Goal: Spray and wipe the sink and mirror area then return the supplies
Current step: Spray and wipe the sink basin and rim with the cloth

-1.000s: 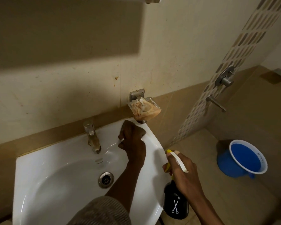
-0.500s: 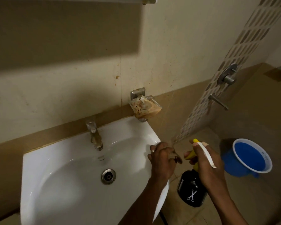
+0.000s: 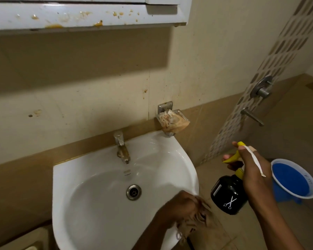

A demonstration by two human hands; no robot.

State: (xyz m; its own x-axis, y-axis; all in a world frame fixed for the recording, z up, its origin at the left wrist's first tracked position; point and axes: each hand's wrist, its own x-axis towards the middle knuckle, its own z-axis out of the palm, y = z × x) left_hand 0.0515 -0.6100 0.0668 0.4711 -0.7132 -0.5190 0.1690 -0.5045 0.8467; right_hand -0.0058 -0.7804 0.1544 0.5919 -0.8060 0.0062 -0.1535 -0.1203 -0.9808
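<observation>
A white wall-mounted sink (image 3: pixel 90 179) fills the lower middle, with a tarnished tap (image 3: pixel 122 147) at its back and a metal drain (image 3: pixel 133 192) in the bowl. My left hand (image 3: pixel 182 206) presses a brownish cloth (image 3: pixel 193 224) against the sink's front right rim; motion blurs it. My right hand (image 3: pixel 251 170) holds a black spray bottle (image 3: pixel 228 193) with a yellow trigger, to the right of the sink and above the floor. The stained underside of the mirror cabinet (image 3: pixel 83 15) runs along the top.
A metal soap dish (image 3: pixel 172 121) holding a crumpled stained wrapper hangs on the wall above the sink's right corner. A blue bucket (image 3: pixel 293 179) stands on the floor at right. Shower valve and lever (image 3: pixel 260 91) are on the right wall.
My left hand has slid with the cloth from the sink's back right corner down along the right rim to the front. The right hand with the bottle shifted right, and the view tilted up.
</observation>
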